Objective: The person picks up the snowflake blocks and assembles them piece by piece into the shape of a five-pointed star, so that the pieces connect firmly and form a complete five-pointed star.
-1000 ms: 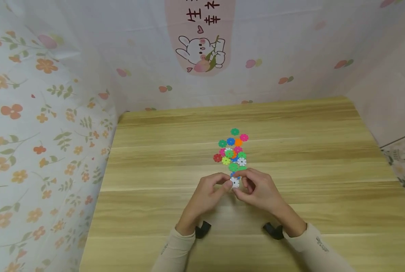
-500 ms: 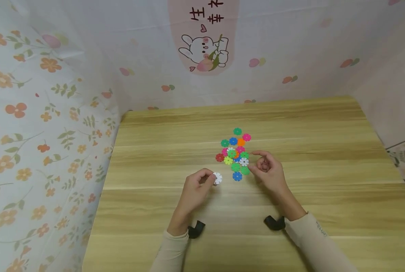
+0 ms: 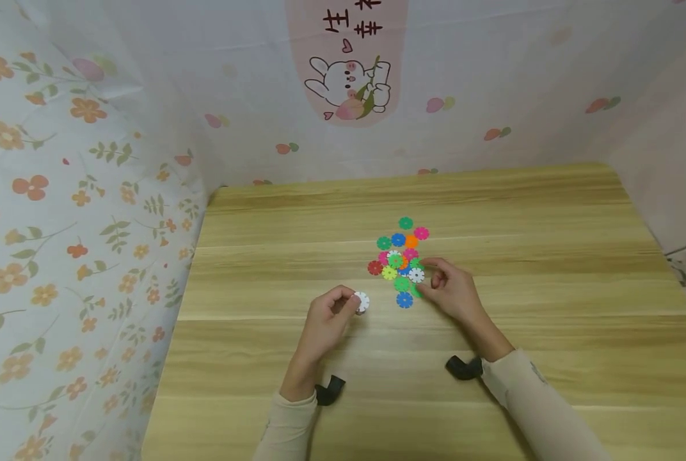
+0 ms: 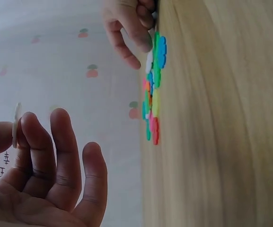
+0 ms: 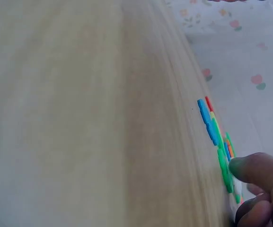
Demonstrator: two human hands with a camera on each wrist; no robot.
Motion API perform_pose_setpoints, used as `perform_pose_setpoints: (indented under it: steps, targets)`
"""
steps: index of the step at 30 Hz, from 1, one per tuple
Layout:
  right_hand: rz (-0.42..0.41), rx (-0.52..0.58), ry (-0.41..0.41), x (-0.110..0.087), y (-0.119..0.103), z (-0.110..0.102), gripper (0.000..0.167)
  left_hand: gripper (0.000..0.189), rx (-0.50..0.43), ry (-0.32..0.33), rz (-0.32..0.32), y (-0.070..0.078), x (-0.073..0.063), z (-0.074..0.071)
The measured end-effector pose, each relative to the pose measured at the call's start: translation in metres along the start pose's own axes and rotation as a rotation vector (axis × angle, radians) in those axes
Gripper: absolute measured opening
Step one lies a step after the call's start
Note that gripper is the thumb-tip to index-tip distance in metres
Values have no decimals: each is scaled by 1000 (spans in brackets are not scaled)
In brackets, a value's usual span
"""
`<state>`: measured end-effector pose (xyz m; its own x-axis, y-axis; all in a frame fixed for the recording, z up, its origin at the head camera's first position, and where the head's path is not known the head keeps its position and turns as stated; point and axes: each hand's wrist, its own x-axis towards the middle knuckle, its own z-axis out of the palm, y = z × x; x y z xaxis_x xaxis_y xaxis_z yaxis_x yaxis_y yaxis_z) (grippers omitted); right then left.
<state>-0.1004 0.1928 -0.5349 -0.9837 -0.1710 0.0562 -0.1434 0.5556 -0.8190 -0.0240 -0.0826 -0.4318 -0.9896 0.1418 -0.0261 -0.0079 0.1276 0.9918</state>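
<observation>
A white interlocking snowflake disc [image 3: 362, 301] is pinched between the thumb and index finger of my left hand [image 3: 326, 320], raised above the table. In the left wrist view that disc [image 4: 16, 125] appears edge-on, and the other fingers are loosely bent. My right hand [image 3: 454, 290] is at the right side of the pile of coloured discs. Its thumb and index finger are spread apart beside another white disc [image 3: 416, 275] and a green disc [image 3: 416, 263]. The right wrist view has the thumb [image 5: 254, 169] close against the pile's edge; whether it touches a disc I cannot tell.
Several notched discs lie flat and partly overlapping on the wooden table [image 3: 262, 358], among them a blue one [image 3: 404, 300], a red one [image 3: 375, 268] and a yellow one [image 3: 389, 273]. Patterned cloth [image 3: 233, 83] hangs behind and at the left.
My hands have parted. The left has drawn leftward with the white disc, while the right has let it go and moved up and right to the pile's edge.
</observation>
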Motion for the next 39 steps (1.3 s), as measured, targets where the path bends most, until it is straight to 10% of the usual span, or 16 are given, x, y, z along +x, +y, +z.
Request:
perform_pose_setpoints:
  steps: [28, 39]
  targets:
    - [-158, -297, 60, -5, -10, 10, 33, 15, 67, 27, -113, -8, 5, 16]
    - [-327, 33, 0, -36, -75, -16, 29, 9, 183, -48, 236, -27, 8, 19]
